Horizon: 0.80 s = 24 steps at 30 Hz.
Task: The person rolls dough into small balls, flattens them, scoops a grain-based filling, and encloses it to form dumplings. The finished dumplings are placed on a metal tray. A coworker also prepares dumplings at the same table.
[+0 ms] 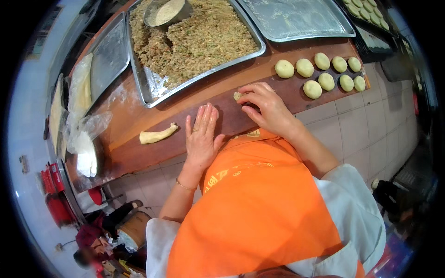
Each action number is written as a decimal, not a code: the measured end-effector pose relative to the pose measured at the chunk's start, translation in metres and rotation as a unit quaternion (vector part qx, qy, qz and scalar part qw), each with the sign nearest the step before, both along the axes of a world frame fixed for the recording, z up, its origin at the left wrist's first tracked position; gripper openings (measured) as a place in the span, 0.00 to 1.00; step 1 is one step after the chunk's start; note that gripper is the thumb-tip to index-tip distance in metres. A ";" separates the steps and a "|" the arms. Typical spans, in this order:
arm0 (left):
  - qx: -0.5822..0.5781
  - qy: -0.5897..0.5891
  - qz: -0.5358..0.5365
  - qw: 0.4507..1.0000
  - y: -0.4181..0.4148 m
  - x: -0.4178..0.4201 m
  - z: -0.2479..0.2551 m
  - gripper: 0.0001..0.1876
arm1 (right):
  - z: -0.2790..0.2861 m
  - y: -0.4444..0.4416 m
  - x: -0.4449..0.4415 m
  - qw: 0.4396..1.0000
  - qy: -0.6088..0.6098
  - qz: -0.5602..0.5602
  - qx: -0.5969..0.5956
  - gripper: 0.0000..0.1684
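My left hand lies palm down with its fingers extended on the dark front strip of the wooden table; whether something is under the palm cannot be seen. Curled over the same strip, my right hand has its fingertips at a small piece of dough or filling; its grip is unclear. Left of my left hand rests a short roll of dough with a torn right end. To the right of my right hand stand several round filled-looking dough balls in two rows.
Beyond my hands is a metal tray of crumbly filling with a metal bowl in it. A floured tray stands at the back right. At the left are plastic-wrapped dough and a bowl of flour. A person sits lower left.
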<state>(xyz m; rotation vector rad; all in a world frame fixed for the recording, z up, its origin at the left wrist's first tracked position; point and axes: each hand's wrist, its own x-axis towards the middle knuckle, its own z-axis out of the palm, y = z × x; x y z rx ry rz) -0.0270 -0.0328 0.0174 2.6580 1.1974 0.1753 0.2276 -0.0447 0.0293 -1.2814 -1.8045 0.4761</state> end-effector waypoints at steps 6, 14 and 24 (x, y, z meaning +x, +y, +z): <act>-0.053 -0.116 0.016 0.992 0.012 -0.004 0.006 0.40 | 0.008 -0.002 0.000 1.000 0.010 -0.005 0.000 0.09; 0.044 -0.135 0.139 0.980 0.022 0.029 0.003 0.39 | 0.000 -0.009 0.005 1.000 0.010 -0.007 -0.016 0.08; -0.002 -0.172 0.192 0.966 0.031 0.019 -0.009 0.27 | 0.001 -0.006 0.009 1.000 0.013 0.004 -0.025 0.09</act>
